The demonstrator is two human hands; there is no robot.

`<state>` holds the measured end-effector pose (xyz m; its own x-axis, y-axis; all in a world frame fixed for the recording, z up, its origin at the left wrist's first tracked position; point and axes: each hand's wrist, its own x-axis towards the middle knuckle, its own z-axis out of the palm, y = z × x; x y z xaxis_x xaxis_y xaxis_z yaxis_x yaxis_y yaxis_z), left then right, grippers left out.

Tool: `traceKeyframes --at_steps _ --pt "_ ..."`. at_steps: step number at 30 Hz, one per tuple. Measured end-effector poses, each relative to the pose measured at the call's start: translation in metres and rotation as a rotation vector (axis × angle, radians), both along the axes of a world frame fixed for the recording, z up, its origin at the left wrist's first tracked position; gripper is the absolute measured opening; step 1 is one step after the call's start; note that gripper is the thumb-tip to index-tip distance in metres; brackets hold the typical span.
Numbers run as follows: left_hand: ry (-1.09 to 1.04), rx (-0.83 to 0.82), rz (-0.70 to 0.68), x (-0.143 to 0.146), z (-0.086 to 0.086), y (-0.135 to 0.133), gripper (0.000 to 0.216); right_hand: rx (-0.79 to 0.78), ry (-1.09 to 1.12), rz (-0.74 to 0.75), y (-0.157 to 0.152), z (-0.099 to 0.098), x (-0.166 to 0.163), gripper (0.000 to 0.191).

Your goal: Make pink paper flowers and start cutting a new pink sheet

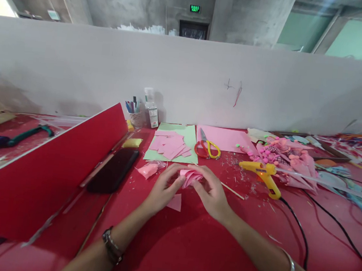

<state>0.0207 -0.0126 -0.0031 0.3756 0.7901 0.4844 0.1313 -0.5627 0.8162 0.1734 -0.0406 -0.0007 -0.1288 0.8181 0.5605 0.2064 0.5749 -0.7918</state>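
Between both hands is a pink paper flower (191,177) with layered, curled petals. My left hand (168,185) grips its left side, thumb on the near edge. From the right, my right hand (211,191) holds it with the fingers curved over the far side. A loose pink paper piece (175,202) lies on the table below my left hand. Beyond the hands, cut pink paper pieces (170,145) are piled on a light green sheet (192,157). Scissors with red and yellow handles (208,149) rest beside them. A thin wooden stick (232,190) lies by my right hand.
A yellow glue gun (264,175) with a black cord lies at right, before pink paper flowers (290,158). At left are a phone (113,170), a red upright board (64,170) and a small bag of pink material (149,169). A bottle (151,108) and pen cup (135,117) stand behind.
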Motion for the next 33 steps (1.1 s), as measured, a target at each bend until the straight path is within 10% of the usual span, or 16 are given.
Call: traceKeyframes --at_steps 33 --pt "-0.031 -0.211 0.134 0.0061 0.0021 -0.0016 0.019 0.109 -0.228 -0.11 -0.0028 -0.0024 -0.0023 0.045"
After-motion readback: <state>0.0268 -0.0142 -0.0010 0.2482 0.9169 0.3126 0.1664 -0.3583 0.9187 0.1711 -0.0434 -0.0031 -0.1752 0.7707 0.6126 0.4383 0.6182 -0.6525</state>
